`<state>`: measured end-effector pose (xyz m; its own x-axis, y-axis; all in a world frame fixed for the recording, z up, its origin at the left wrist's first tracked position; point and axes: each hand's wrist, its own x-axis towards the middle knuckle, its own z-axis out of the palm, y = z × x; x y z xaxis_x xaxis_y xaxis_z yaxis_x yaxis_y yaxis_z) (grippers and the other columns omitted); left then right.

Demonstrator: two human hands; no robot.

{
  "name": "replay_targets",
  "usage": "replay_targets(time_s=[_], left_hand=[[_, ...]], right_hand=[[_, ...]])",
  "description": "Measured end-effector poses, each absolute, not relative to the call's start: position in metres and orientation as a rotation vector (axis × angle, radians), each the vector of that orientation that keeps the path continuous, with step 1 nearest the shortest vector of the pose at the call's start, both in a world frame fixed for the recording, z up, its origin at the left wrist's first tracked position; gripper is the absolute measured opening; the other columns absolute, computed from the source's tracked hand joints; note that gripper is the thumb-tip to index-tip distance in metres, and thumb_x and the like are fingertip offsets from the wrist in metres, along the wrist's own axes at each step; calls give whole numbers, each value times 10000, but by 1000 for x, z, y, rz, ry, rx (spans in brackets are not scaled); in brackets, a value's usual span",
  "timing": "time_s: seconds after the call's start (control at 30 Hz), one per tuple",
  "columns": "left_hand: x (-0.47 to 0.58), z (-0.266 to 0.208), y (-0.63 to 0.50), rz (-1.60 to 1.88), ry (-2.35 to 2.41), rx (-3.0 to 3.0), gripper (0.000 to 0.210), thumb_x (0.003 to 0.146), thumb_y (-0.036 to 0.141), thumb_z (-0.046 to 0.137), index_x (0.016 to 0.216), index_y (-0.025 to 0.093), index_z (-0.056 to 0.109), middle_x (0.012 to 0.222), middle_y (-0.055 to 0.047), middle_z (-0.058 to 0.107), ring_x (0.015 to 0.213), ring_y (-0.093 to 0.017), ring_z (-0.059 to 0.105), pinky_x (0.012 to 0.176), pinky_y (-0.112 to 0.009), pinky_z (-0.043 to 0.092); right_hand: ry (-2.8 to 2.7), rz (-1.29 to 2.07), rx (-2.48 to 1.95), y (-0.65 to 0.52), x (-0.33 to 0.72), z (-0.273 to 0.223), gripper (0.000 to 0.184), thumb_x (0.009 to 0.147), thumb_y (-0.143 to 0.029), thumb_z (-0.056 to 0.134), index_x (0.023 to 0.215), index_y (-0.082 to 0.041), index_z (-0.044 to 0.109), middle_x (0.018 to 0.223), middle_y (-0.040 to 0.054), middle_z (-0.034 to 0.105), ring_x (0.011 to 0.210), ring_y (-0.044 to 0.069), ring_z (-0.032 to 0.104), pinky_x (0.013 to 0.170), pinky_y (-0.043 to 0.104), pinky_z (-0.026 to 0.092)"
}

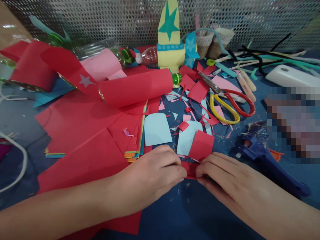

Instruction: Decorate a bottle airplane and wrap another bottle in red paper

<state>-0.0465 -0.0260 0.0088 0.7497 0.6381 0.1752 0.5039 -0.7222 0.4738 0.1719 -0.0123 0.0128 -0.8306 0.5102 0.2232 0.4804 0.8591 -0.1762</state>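
Between my two hands lies a narrow folded piece of red paper (190, 170), low over the blue table. My left hand (155, 176) pinches its left end, fingers closed. At the right end, my right hand (222, 176) grips it with curled fingers; the fingertips partly hide the paper. Just beyond my hands are a light blue paper piece with a rounded top (158, 129), a second light blue piece (186, 138), and a red paper rectangle (201, 145) overlapping the second one.
Stacked red sheets (82, 123) spread at left, under a red paper-wrapped bottle (140, 87). Scissors (225, 96) lie among scraps, with a blue glue gun (265, 156) at right. Behind stand a yellow paper rocket (171, 55) and a perforated metal panel (107, 20).
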Motion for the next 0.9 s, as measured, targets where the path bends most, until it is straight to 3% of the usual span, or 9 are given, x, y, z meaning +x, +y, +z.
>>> replay_targets(time_s=[0.23, 0.5, 0.73, 0.9], left_hand=[[-44, 2, -28, 372, 815, 2819, 183, 929, 85, 457, 863, 143, 617, 827, -1, 624, 772, -132, 526, 779, -260, 450], [-45, 8, -31, 396, 783, 3004, 345, 948, 37, 310, 918, 114, 645, 816, -32, 652, 762, -162, 563, 805, -306, 456], [-42, 3, -24, 428, 840, 2645, 327, 992, 153, 321, 852, 159, 616, 798, -9, 649, 813, -135, 569, 813, -290, 479], [-44, 3, -22, 419, 786, 2639, 316, 983, 120, 323, 862, 155, 613, 814, -11, 656, 828, -132, 566, 824, -289, 488]], right_hand=[[-2767, 130, -710, -15, 175, 9, 386, 960, -98, 274, 848, -176, 635, 758, 31, 671, 679, 168, 606, 599, 318, 471], [-2734, 43, -695, -13, 170, 12, 466, 976, -102, 228, 774, -169, 642, 699, 30, 668, 624, 156, 605, 536, 300, 451], [-2748, 236, -781, -13, 173, 8, 348, 961, -149, 329, 815, -164, 644, 704, 35, 639, 675, 170, 607, 587, 302, 474], [-2750, 349, -797, -13, 173, 8, 277, 932, -131, 374, 800, -176, 614, 718, 28, 616, 685, 161, 589, 635, 299, 483]])
